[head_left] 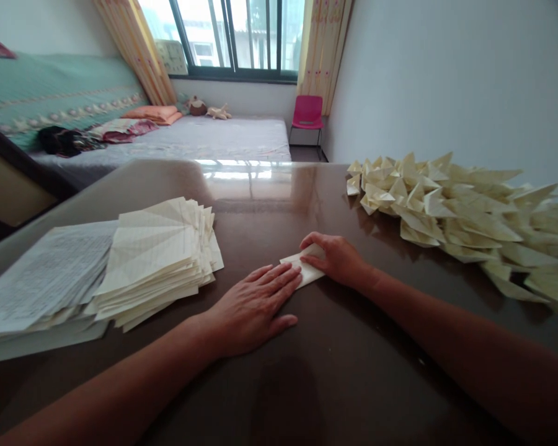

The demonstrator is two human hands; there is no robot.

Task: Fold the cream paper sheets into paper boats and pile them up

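A small folded sheet of cream paper (309, 272) lies on the brown glossy table (270, 223) between my hands. My left hand (253, 303) rests flat, its fingertips pressing the paper's left end and the thumb stretched out on the table. At the paper's right end, my right hand (337, 257) grips it between thumb and curled fingers. To the left sits a stack of cream paper sheets (153, 238), the top one creased. Many folded paper boats (428, 198) are heaped in rows on the right.
Beside the cream stack lies a pile of printed sheets (51, 266) at the table's left edge. Past the table are a bed (242, 139) with folded bedding, a pink chair (307, 113) and a window (235, 37). A dark-framed chair back (13, 173) stands at left.
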